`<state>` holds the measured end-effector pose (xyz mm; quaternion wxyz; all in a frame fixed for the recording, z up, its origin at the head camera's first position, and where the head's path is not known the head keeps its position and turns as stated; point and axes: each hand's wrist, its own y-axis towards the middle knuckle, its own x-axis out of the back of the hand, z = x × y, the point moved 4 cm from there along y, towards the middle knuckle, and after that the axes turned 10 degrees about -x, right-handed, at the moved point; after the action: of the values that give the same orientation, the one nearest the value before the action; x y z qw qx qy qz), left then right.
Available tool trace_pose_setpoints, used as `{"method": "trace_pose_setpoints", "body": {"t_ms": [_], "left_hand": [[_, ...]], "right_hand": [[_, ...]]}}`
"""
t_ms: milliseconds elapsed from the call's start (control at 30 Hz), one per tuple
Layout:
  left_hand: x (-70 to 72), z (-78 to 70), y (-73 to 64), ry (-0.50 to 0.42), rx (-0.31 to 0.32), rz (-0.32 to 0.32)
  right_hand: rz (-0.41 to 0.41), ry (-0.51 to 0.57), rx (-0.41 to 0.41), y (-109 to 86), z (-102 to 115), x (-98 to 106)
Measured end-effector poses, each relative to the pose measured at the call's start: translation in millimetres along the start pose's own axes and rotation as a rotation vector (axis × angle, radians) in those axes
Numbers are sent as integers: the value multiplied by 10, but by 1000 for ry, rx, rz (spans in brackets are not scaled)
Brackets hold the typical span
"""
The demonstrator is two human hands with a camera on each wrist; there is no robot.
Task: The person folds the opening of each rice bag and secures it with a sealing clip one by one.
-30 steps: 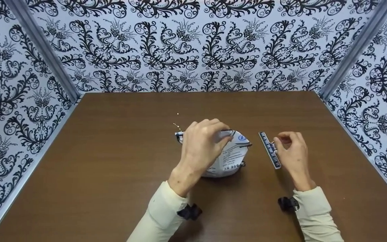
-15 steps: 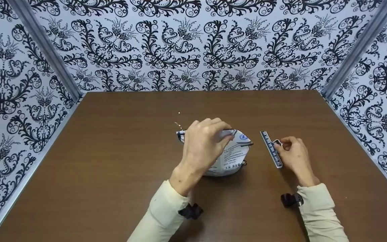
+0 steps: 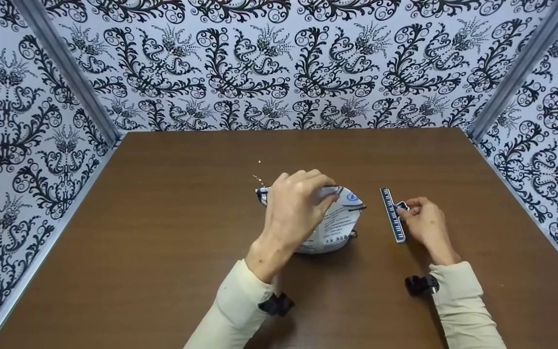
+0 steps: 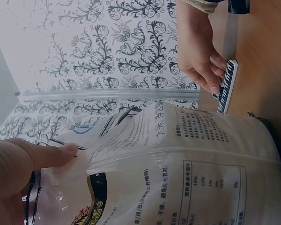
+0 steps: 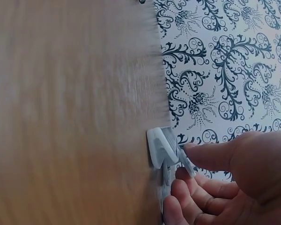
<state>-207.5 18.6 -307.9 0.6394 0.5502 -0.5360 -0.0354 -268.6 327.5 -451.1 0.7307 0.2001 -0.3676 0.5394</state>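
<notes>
A white plastic rice bag (image 3: pixel 341 223) with printed labels stands on the table at the centre of the head view. My left hand (image 3: pixel 292 203) grips its folded top edge from above, thumb on the near side. In the left wrist view that thumb presses the clear plastic of the bag (image 4: pixel 196 164). To the right of the bag, my right hand (image 3: pixel 426 223) pinches the small handle of a long bag clip (image 3: pixel 392 215) with a piano-key pattern. The right wrist view shows the clip (image 5: pixel 161 147) end-on, white, between thumb and fingers, close over the table.
Several small pale grains (image 3: pixel 258 179) lie on the brown table (image 3: pixel 162 232) beyond the bag's left corner. Patterned walls (image 3: pixel 269 63) enclose the table at the back and on both sides, with grey metal posts (image 3: pixel 66 68) at the corners.
My right hand has shifted its hold on the clip's handle and turned the clip slightly more upright in the head view. My left hand has kept its hold on the bag.
</notes>
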Motion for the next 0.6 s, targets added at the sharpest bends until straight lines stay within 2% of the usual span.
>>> {"method": "trace_pose_setpoints", "body": {"t_ms": [267, 600], "left_hand": [[-8, -6, 12, 6, -15, -8], [-17, -5, -2, -13, 0, -6]], "right_hand": [[-17, 6, -18, -3, 12, 22], [-49, 48, 51, -69, 65, 33]]}}
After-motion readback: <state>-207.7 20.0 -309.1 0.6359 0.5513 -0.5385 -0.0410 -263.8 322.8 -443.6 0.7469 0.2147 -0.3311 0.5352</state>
